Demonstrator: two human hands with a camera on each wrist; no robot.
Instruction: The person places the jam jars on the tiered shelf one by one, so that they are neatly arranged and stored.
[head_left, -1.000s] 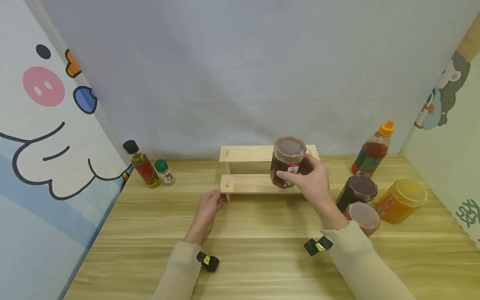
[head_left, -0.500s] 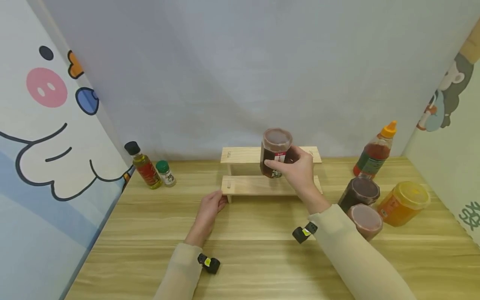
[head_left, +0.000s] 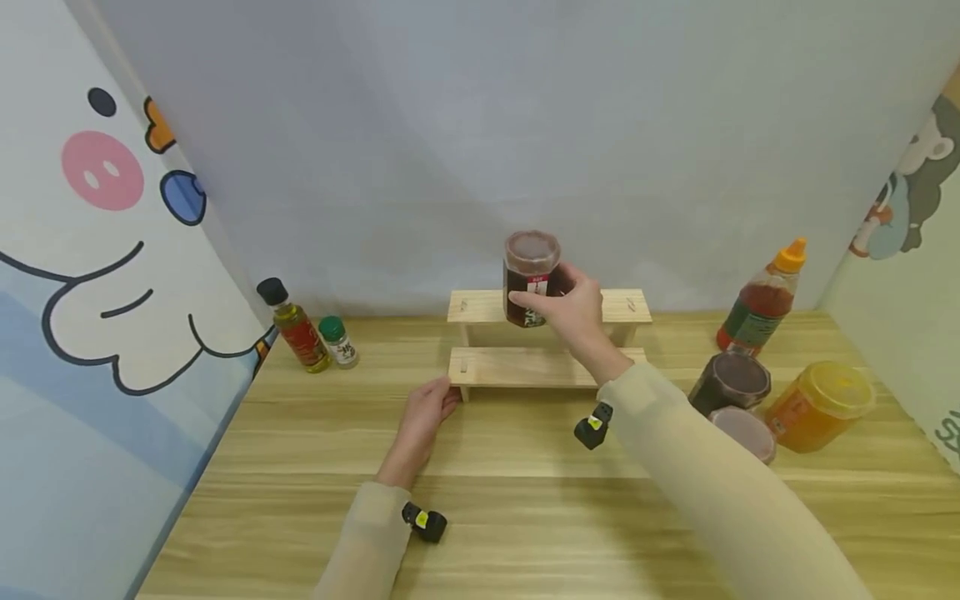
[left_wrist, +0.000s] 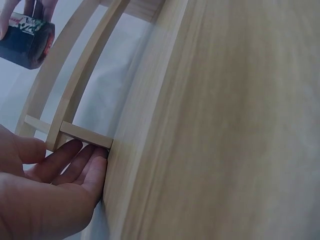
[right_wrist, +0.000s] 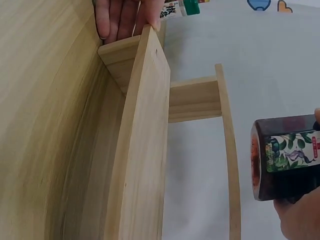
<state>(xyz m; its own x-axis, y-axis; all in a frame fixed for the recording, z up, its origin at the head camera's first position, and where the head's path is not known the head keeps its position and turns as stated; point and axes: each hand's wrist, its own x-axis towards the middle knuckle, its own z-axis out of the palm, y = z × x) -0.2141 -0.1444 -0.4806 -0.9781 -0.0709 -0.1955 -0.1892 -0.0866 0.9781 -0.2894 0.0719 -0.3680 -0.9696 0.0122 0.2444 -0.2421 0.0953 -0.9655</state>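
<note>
In the head view my right hand [head_left: 573,312] grips a jar [head_left: 528,287] with dark contents and a pale, frosted lid, thumb across its front. The jar is upright above the upper tier of a two-tier wooden rack [head_left: 525,367]. A gap shows between the jar's base and the upper board [right_wrist: 229,165] in the right wrist view, where its leafy label faces the camera. My left hand [head_left: 425,417] holds the rack's lower left end, thumb at the board's end and fingers [left_wrist: 62,157] against the leg below.
At left stand an oil bottle [head_left: 302,337] with a black cap and a green-capped seasoning shaker [head_left: 341,346]. To the right are a red sauce bottle [head_left: 761,304], a dark jar [head_left: 731,383], a pale-lidded jar [head_left: 746,429] and a yellow jar [head_left: 817,408]. A wall rises behind the rack.
My right hand has carried the dark jar left, up and back, from over the lower tier to over the upper one. The left hand has stayed at the rack's end.
</note>
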